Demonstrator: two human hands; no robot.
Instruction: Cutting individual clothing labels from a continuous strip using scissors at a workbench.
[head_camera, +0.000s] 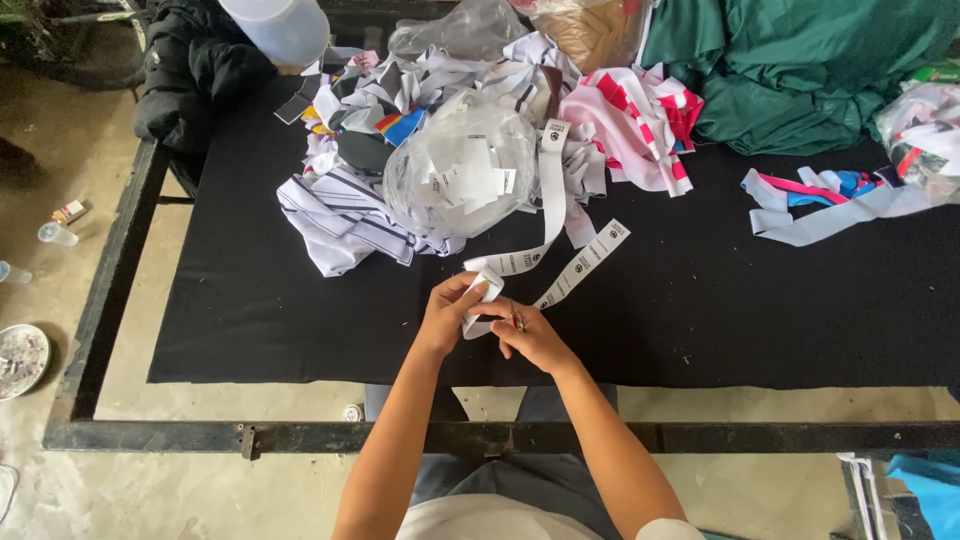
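Note:
My left hand (452, 308) pinches the near end of a long white label strip (553, 195) that runs up the black cloth table top (700, 310) toward the heap of fabric. My right hand (532, 335) sits right beside it, closed around a small pair of snips (518, 322) at the strip's end. A second short piece of label strip (584, 262) lies just beyond the hands. A clear plastic bag (460, 175) full of cut white labels stands behind the strips.
Striped white garments (345, 215), pink and white fabric (640, 125) and green cloth (800, 60) pile at the back. More scraps (830, 205) lie right. A black jacket (195, 65) hangs at the left corner. The metal table frame (110, 290) edges the concrete floor.

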